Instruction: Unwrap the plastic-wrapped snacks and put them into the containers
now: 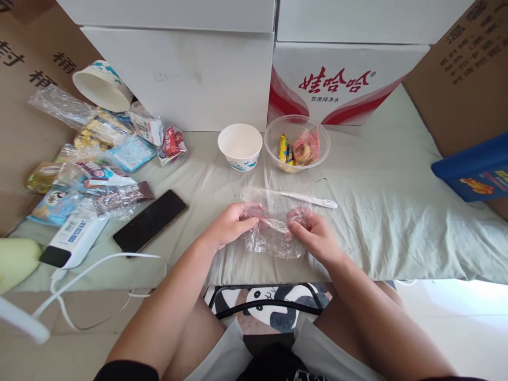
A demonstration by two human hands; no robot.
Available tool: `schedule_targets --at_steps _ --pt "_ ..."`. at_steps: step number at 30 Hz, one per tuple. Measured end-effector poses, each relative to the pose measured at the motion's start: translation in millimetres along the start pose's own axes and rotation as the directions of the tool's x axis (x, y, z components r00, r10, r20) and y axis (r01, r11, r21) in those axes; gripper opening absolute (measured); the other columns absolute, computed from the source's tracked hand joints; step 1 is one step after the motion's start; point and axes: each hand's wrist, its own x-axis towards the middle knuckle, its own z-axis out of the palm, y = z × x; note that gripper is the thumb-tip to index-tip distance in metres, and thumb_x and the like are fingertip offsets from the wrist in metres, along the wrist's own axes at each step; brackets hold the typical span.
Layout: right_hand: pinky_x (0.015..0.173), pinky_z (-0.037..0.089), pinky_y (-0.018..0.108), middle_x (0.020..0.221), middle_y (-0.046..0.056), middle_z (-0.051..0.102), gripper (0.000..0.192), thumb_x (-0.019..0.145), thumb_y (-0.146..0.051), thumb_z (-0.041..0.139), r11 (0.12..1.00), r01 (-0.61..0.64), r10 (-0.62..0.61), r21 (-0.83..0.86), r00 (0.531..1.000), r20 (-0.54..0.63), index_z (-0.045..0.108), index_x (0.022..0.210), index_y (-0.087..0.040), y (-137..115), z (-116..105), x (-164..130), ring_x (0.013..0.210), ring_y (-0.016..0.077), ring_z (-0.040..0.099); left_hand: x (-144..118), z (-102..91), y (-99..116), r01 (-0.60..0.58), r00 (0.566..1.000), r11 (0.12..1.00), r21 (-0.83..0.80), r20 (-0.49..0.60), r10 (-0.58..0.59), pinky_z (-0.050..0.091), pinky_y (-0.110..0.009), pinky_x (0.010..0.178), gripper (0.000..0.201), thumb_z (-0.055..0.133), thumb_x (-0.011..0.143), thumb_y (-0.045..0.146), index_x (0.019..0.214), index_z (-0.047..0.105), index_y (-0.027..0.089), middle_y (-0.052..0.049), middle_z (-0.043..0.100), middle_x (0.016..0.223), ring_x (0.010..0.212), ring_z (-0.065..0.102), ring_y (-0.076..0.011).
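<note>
My left hand (pixel 229 226) and my right hand (pixel 313 233) both pinch a clear plastic zip bag (pixel 273 222) that lies crumpled on the pale green cloth (pixel 381 211) in front of me. The bag's white zipper strip (pixel 313 199) sticks out to the right, just beyond my right hand. Whether anything is inside the bag cannot be made out. Behind the bag stand a white paper bowl (pixel 240 146) and a clear plastic bowl (pixel 297 144) holding a few wrapped snacks.
A dark phone (pixel 150 220) lies left of my hands. Beside it are a white power bank (pixel 73 241) with a cable, and a heap of snack packets (pixel 95 159). White boxes (pixel 190 69) and cardboard wall off the back. A blue box (pixel 474 168) sits right.
</note>
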Motion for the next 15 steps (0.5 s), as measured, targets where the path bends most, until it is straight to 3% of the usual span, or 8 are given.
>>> schedule_targets --at_steps 4,8,10,13,15 --pt "0.047 0.036 0.023 0.054 -0.007 0.055 0.04 0.079 -0.057 0.075 0.998 -0.004 0.007 0.068 0.999 -0.045 0.063 0.097 -0.024 0.0 1.7 -0.2 0.047 0.011 0.047 -5.8 -1.9 3.9 -0.003 1.0 0.999 0.041 0.015 0.003 0.046 -0.026 0.056 0.036 0.076 0.081 0.037 0.111 0.073 0.018 -0.001 0.073 0.063 0.056 0.065 -0.0158" --pt "0.047 0.036 0.026 0.059 -0.003 0.055 0.03 0.077 -0.052 0.073 0.973 0.073 -0.067 0.219 0.997 -0.034 0.062 0.078 -0.024 0.0 -1.5 0.3 0.049 0.0111 0.044 -7.6 -4.3 8.8 -0.044 0.999 0.991 -0.123 0.003 0.044 0.044 -0.026 0.052 0.018 0.079 0.071 0.034 0.078 0.073 0.019 0.001 0.064 0.059 0.051 0.057 -0.0126" --pt "0.049 0.037 0.028 0.063 0.001 0.059 0.03 0.079 -0.051 0.069 0.965 0.114 -0.118 0.238 0.993 0.001 0.066 0.072 -0.022 0.3 -5.5 0.8 0.053 0.0135 0.048 -6.9 -4.8 11.1 -0.082 0.997 0.987 -0.135 -0.009 0.081 0.043 -0.027 0.052 0.023 0.074 0.071 0.04 0.066 0.072 0.017 -0.004 0.066 0.062 0.053 0.057 -0.0131" --pt "0.055 0.039 0.03 0.067 0.005 0.063 0.042 0.085 -0.058 0.063 0.971 0.194 -0.192 0.142 0.981 -0.03 0.069 0.068 -0.02 2.2 -10.0 2.1 0.06 0.0153 0.053 -6.3 -4.3 12.5 -0.132 0.991 0.991 -0.002 -0.029 0.132 0.041 -0.026 0.053 0.026 0.074 0.071 0.042 0.067 0.074 0.016 -0.005 0.068 0.064 0.058 0.058 -0.0139" --pt "0.057 0.039 0.028 0.067 0.002 0.06 0.038 0.082 -0.056 0.072 0.98 0.188 -0.182 0.062 0.98 -0.084 0.065 0.072 -0.021 3.2 -9.3 3.1 0.06 0.0132 0.05 -6.3 -3.5 11.5 -0.116 0.992 0.986 0.117 -0.042 0.122 0.04 -0.024 0.055 0.018 0.079 0.067 0.032 0.074 0.074 0.017 -0.002 0.067 0.066 0.059 0.055 -0.0114"
